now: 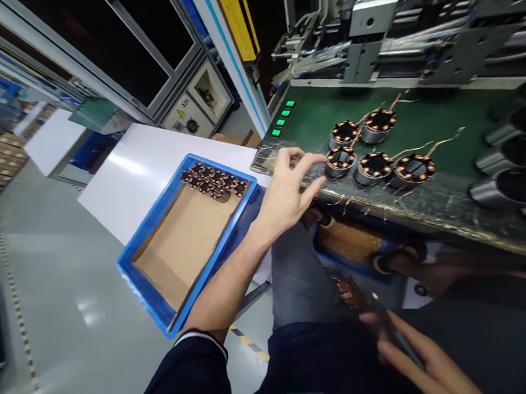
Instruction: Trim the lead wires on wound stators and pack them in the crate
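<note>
My left hand (290, 190) reaches over the bench edge, thumb and fingers apart. Its index fingertip is at the left side of a motor stator (341, 162) with copper windings; whether they touch is hard to tell. Close by on the bench are several more stators, including one (374, 167) to its right and another (378, 125) behind, some with loose copper wire ends. Low in the view, my right hand (409, 349) is closed around a slim dark hand tool (399, 338), blurred and of unclear kind.
A blue tray (150, 239) lined with cardboard stands left on a white table (122, 171), several stators at its far end. Metal machinery (371, 18) rises behind the green bench top (311, 111). Dark metal cylinders (508, 187) lie right. Beneath the bench is a blue bin (341, 260).
</note>
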Demonstrator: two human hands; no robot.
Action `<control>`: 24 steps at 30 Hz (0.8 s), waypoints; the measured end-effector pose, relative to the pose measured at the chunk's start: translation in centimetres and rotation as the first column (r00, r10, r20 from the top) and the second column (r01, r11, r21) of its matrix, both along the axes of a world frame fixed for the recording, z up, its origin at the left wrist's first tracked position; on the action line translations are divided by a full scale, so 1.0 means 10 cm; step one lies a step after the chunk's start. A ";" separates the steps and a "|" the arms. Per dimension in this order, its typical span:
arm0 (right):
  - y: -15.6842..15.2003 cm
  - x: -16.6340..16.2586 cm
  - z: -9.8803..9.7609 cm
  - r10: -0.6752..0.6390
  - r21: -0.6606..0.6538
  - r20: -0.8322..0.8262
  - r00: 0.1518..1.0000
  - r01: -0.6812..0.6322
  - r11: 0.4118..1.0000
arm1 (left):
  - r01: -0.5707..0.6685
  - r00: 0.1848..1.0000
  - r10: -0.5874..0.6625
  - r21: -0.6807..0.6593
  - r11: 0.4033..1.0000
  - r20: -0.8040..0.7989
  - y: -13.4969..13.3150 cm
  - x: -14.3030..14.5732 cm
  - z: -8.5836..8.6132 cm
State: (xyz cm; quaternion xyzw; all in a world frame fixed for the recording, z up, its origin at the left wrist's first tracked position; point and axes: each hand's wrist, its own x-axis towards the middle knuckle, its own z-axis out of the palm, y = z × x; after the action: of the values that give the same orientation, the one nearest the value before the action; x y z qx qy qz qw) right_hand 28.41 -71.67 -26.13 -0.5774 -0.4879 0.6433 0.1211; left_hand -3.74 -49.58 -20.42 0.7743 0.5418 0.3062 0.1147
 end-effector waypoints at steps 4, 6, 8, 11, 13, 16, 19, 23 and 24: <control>-0.02 0.07 0.18 0.102 -0.001 0.042 0.994 -0.102 0.995 | 0.027 0.998 -0.025 0.024 0.999 -0.058 0.40 0.34 -0.19; -0.09 0.13 0.20 0.054 0.024 0.051 0.997 -0.055 0.998 | 0.035 0.999 -0.036 0.061 0.997 0.012 0.44 0.34 -0.23; -0.16 0.17 0.19 -0.032 0.071 0.080 0.996 0.027 0.997 | 0.006 0.979 -0.021 0.072 0.997 0.203 0.30 0.34 -0.20; -0.19 0.17 0.17 -0.140 0.145 0.121 0.983 0.122 0.982 | 0.122 0.769 -0.035 -0.091 0.988 0.639 -0.17 0.38 -0.09; -0.16 0.14 0.20 -0.168 0.204 0.122 0.978 0.141 0.969 | 0.255 0.598 0.004 -0.194 0.947 0.802 -0.55 0.48 -0.01; -0.08 0.10 0.33 -0.154 0.320 0.083 0.985 0.120 0.940 | 0.336 0.608 -0.061 -0.187 0.923 0.792 -0.98 0.70 0.04; 0.03 0.06 0.48 -0.116 0.456 -0.001 0.993 0.104 0.884 | 0.323 0.711 -0.198 -0.064 0.944 0.674 -1.18 0.89 0.00; 0.12 0.03 0.59 -0.069 0.509 -0.066 0.995 0.093 0.856 | 0.340 0.766 -0.249 -0.045 0.939 0.593 -1.25 0.94 -0.01; 0.13 0.02 0.60 -0.061 0.503 -0.075 0.995 0.090 0.860 | 0.340 0.773 -0.244 -0.056 0.939 0.586 -1.27 0.93 0.01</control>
State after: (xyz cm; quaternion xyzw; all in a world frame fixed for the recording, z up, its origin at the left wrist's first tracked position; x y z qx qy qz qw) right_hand 28.65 -70.36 -20.15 -0.5257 -0.6128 0.5039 0.3069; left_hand 5.51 -62.23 -20.31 0.7100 0.3779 0.4577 0.3789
